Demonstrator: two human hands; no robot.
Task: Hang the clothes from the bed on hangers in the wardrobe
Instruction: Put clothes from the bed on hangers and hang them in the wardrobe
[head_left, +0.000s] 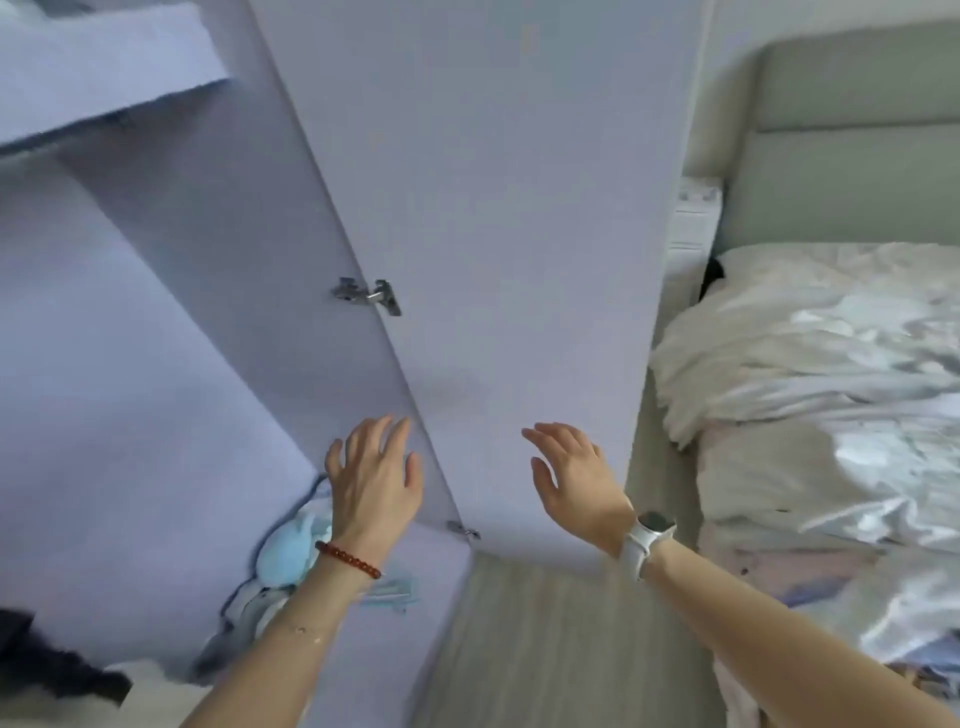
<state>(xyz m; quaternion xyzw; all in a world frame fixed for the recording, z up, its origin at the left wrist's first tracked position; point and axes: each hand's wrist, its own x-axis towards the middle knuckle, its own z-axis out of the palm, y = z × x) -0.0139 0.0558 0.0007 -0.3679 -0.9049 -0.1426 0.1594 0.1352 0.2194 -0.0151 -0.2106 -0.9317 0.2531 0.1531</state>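
Wardrobe door (493, 208) open, both hands empty.
Left hand (374, 478) and right hand (571, 478) spread, fingers loose, grasping nothing. Clothes (831, 571) apparently lie on the bed (779, 467), blurred; no hangers visible. Hanging looks not yet begun.

A home bedroom: a rumpled bed (810, 332) beside an open lilac wardrobe (156, 312).
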